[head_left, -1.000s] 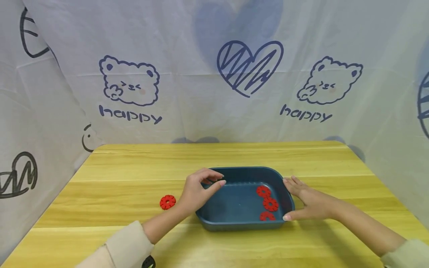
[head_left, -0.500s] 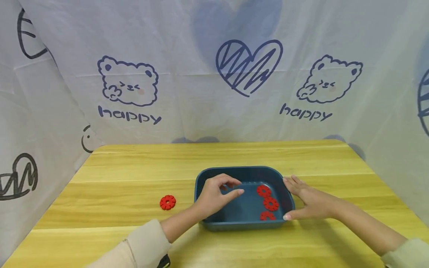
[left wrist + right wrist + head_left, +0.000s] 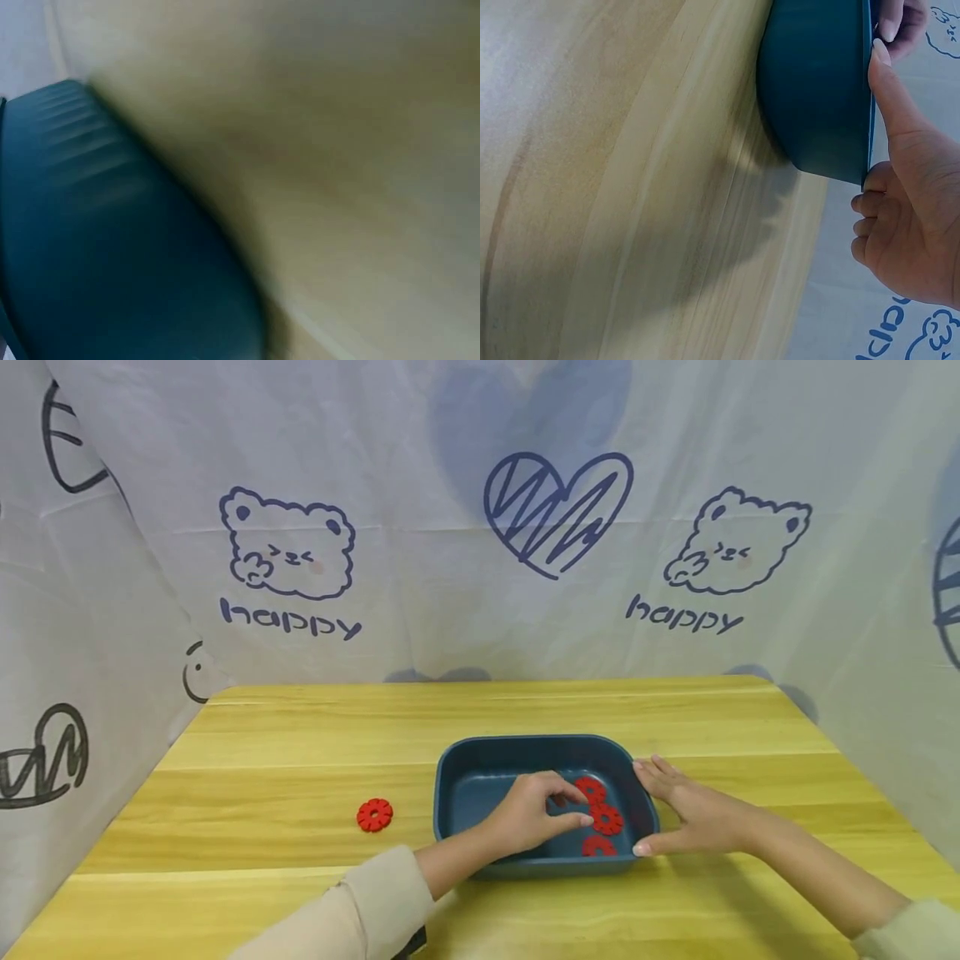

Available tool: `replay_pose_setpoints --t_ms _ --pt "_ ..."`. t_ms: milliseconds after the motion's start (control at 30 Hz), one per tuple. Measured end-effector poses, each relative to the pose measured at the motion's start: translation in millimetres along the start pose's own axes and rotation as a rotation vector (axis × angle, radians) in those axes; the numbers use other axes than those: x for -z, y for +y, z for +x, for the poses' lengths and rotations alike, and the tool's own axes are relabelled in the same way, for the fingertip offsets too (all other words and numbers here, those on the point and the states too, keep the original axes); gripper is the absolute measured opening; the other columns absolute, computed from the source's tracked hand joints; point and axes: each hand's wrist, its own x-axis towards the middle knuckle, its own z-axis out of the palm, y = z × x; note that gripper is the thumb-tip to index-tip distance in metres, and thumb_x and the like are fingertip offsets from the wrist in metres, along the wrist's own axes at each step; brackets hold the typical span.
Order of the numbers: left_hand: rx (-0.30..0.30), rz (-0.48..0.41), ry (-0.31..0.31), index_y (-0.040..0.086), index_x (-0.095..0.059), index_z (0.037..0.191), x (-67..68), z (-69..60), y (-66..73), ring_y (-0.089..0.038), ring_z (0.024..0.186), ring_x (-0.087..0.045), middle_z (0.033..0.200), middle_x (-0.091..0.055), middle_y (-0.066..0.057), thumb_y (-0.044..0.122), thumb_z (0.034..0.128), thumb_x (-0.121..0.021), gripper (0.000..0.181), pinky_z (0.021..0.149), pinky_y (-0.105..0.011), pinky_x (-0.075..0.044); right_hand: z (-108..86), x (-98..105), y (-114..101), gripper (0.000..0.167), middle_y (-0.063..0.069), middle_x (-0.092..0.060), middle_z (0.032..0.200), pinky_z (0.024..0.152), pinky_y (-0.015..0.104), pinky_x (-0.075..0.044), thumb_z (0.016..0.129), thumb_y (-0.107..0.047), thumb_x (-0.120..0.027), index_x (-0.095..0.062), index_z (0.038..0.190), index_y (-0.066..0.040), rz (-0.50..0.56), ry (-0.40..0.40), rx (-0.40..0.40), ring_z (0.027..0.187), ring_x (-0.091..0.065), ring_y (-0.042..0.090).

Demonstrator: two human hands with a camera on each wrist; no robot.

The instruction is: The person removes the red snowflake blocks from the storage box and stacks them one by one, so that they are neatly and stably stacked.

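Note:
My left hand point(image 3: 528, 814) reaches over the dark blue plastic bin point(image 3: 465, 789), thumb and bent fingers apart with nothing visible between them. Its fingertips are just left of the red notched discs inside; the middle disc point(image 3: 606, 819) is nearest, another disc point(image 3: 590, 790) lies behind, and a third point(image 3: 598, 846) is partly hidden by the front wall. At the bin's right end my right hand point(image 3: 697, 817) rests spread along the rim, its thumb near the front corner and fingers farther back. The right wrist view shows the thumb point(image 3: 896, 97) touching the rim.
Another red notched disc point(image 3: 374, 815) lies on the wooden table point(image 3: 262, 735) left of the bin. A white curtain point(image 3: 420, 568) with bear and heart drawings hangs behind the table and along its sides. The left wrist view is blurred and shows no hand.
My left hand has moved right across the bin, from its left rim to beside the red discs. My right hand, the bin and the discs have stayed in place.

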Motion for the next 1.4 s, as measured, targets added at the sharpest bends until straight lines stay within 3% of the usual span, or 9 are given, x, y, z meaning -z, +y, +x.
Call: replay_pose_setpoints --t_ms 133,267,433,667,1133,1400 --pt "0.022 0.105 -0.117 0.003 -0.071 0.099 -3.8 7.8 -0.9 -0.018 0.088 -0.061 0.098 -0.069 -0.008 0.018 0.0817 -0.071 0.024 0.073 -0.015 -0.048 0.5 -1.5 -0.2 0.105 0.033 -0.015 0.148 0.103 0.069 -0.016 0.076 -0.053 -0.068 -0.020 0.141 0.014 -0.005 0.003 0.005 0.135 -0.005 0.055" --pt "0.000 0.212 -0.210 0.006 -0.072 0.099 -8.9 13.0 -4.0 -0.013 0.088 -0.062 0.098 -0.069 -0.003 0.020 0.0798 -0.073 0.023 0.072 -0.009 -0.045 0.2 -2.2 0.0 0.105 0.034 -0.016 0.148 0.103 0.068 -0.017 0.076 -0.052 -0.069 -0.021 0.140 0.015 -0.008 0.009 0.010 0.135 -0.006 0.055" --pt "-0.037 0.317 -0.268 0.009 -0.073 0.098 -13.8 16.5 -7.2 -0.007 0.086 -0.061 0.096 -0.069 0.000 0.020 0.0786 -0.075 0.022 0.071 -0.007 -0.043 0.5 -1.8 0.7 0.104 0.034 -0.016 0.148 0.103 0.068 -0.018 0.076 -0.051 -0.070 -0.021 0.140 0.015 -0.012 0.015 0.023 0.135 -0.006 0.055" --pt "-0.019 0.422 -0.354 0.011 -0.073 0.100 -17.6 19.3 -8.4 -0.007 0.090 -0.060 0.097 -0.068 0.000 0.019 0.0795 -0.074 0.022 0.073 -0.008 -0.044 0.7 -2.8 1.8 0.104 0.034 -0.015 0.147 0.102 0.069 -0.018 0.076 -0.050 -0.070 -0.020 0.141 0.014 -0.015 0.019 0.038 0.134 -0.007 0.056" --pt "-0.027 0.564 -0.393 0.013 -0.072 0.101 -18.1 19.5 -1.7 -0.006 0.092 -0.058 0.098 -0.067 0.003 0.019 0.0803 -0.073 0.021 0.076 -0.008 -0.044 1.1 -2.6 2.4 0.105 0.034 -0.014 0.148 0.103 0.069 -0.017 0.076 -0.052 -0.069 -0.019 0.141 0.014 -0.006 0.000 0.012 0.135 -0.006 0.055" --pt "-0.039 0.613 -0.399 0.014 -0.072 0.096 -19.8 21.7 -1.4 -0.004 0.086 -0.058 0.093 -0.066 0.005 0.020 0.0811 -0.072 0.016 0.071 -0.008 -0.044 1.0 -2.2 1.6 0.106 0.034 -0.015 0.148 0.104 0.068 -0.017 0.075 -0.055 -0.068 -0.020 0.140 0.014 -0.008 0.002 0.006 0.135 -0.006 0.055"
